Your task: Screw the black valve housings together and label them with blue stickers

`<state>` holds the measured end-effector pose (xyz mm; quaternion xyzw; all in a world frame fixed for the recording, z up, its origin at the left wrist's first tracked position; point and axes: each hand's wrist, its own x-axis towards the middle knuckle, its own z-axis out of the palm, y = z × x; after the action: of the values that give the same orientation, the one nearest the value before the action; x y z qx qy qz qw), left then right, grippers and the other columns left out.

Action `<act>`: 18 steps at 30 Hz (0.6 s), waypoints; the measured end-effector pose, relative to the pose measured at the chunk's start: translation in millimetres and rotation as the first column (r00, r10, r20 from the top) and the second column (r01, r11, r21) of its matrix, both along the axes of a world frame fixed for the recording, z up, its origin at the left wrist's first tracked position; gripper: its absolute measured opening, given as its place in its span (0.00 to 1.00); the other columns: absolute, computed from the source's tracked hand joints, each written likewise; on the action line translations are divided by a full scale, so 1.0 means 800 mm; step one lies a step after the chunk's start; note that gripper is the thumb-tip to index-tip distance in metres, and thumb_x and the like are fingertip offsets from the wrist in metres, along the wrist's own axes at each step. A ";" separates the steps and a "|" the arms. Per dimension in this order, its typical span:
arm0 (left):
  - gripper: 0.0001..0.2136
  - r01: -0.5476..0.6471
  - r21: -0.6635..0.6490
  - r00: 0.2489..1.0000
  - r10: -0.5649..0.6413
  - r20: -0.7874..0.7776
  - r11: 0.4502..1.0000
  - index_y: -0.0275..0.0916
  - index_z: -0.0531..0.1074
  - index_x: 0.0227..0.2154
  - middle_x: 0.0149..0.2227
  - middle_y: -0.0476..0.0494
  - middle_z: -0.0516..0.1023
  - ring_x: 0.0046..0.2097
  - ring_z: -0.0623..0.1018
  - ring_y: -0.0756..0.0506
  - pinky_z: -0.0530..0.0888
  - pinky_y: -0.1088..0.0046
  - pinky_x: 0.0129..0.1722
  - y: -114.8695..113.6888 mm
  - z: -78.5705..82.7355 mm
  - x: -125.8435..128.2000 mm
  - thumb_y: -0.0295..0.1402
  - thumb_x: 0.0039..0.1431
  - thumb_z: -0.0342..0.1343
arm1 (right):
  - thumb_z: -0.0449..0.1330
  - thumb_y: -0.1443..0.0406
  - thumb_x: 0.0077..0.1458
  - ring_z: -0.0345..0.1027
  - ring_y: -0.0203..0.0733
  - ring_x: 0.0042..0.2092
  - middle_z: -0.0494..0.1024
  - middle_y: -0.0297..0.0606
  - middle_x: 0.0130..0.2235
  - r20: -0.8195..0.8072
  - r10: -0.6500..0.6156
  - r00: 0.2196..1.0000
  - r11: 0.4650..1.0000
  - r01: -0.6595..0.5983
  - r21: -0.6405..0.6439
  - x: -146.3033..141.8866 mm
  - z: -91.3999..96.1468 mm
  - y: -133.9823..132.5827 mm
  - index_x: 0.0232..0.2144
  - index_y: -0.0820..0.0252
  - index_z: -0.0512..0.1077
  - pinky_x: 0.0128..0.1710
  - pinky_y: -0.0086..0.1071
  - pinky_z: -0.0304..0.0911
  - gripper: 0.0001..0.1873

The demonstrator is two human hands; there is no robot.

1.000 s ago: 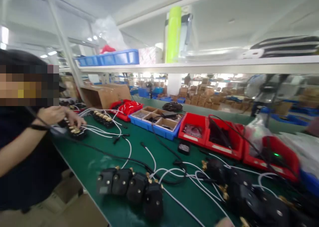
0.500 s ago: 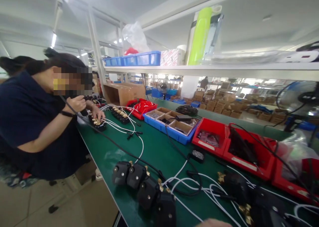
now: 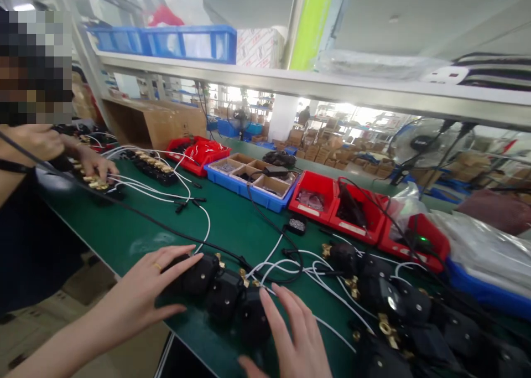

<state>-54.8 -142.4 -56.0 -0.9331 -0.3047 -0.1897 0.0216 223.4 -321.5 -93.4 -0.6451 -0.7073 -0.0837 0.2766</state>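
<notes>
A row of black plastic modules [image 3: 224, 295] with brass fittings lies at the near edge of the green bench [image 3: 232, 223]. My left hand [image 3: 151, 286], a ring on one finger, rests with fingers spread on the leftmost module. My right hand [image 3: 292, 336] is open, fingers stretched out, touching the rightmost module of the row. White and black cables [image 3: 286, 262] run from the modules across the bench. More black modules [image 3: 398, 317] lie in a heap to the right.
A co-worker sits at the left, their hand [image 3: 93, 165] on black parts with brass terminals [image 3: 97, 183]. A blue divided tray [image 3: 253, 181] and red bins [image 3: 336, 203] line the middle. Cardboard box [image 3: 153, 126] at back left; a shelf [image 3: 290, 82] overhead.
Both my hands have come into view and now lie on the row of black modules. The camera has tilted down and swung; the co-worker sits further to the left edge.
</notes>
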 end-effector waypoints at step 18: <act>0.31 0.225 0.174 0.962 -0.247 0.116 0.959 0.52 0.65 0.64 0.55 0.45 0.79 0.52 0.77 0.37 0.67 0.58 0.55 -0.007 -0.059 -0.005 0.25 0.56 0.53 | 0.65 0.53 0.55 0.68 0.49 0.45 0.80 0.34 0.55 0.091 0.008 0.996 0.933 -0.040 0.359 -0.057 -0.016 0.038 0.55 0.56 0.73 0.38 0.42 0.57 0.28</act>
<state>-58.7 -147.6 -103.1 -0.9430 -0.1754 -0.2780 0.0522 177.6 -291.4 -106.0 -0.5704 -0.6995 -0.2369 0.3595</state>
